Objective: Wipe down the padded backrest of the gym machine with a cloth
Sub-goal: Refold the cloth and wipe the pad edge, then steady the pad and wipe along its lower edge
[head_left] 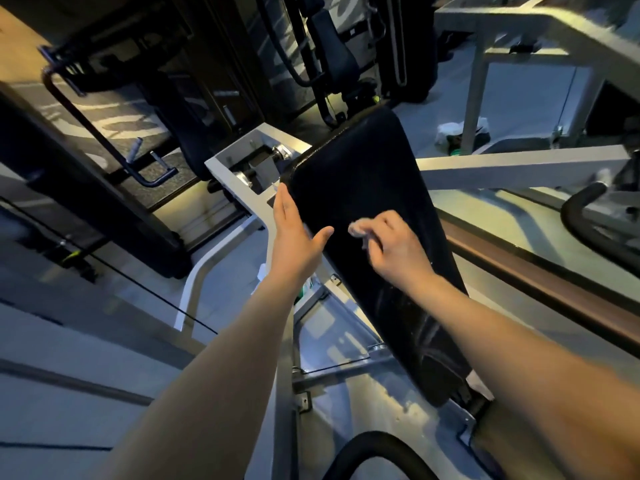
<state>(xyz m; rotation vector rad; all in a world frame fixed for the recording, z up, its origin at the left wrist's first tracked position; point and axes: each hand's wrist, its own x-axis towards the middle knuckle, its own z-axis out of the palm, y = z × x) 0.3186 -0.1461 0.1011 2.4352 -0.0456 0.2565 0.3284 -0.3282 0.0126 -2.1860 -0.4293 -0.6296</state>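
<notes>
Looking down from the head view, I had the padded backrest (pixel 363 202) in the middle of the picture, a long black pad that slanted from low near my right forearm up and away from me. It sat on the machine's white metal frame (pixel 242 148), whose bracket showed just beside the pad's far left corner.

My left hand (pixel 298 233) lay flat along the left edge of the backrest. Its fingers were straight and together and pointed up the pad, and the thumb spread out across the black face; it gripped nothing.

My right hand (pixel 394 247) was on the face of the pad, a little to the right of that thumb and apart from it. Its fingers were curled round a small pale cloth (pixel 358 228), bunched up, and only a crumpled edge of it showed past the fingertips. The cloth rested against the pad about halfway along it. This hand and the cloth were slightly blurred.

A white beam (pixel 519 164) ran off to the right from behind the backrest. To the left stood a dark bent bar (pixel 104 133), and on the far right a curved black grip (pixel 581 216). A black hose (pixel 374 441) arched at the bottom edge. A pale bundle (pixel 450 131) lay on the floor beyond the pad; I could not tell what it was.
</notes>
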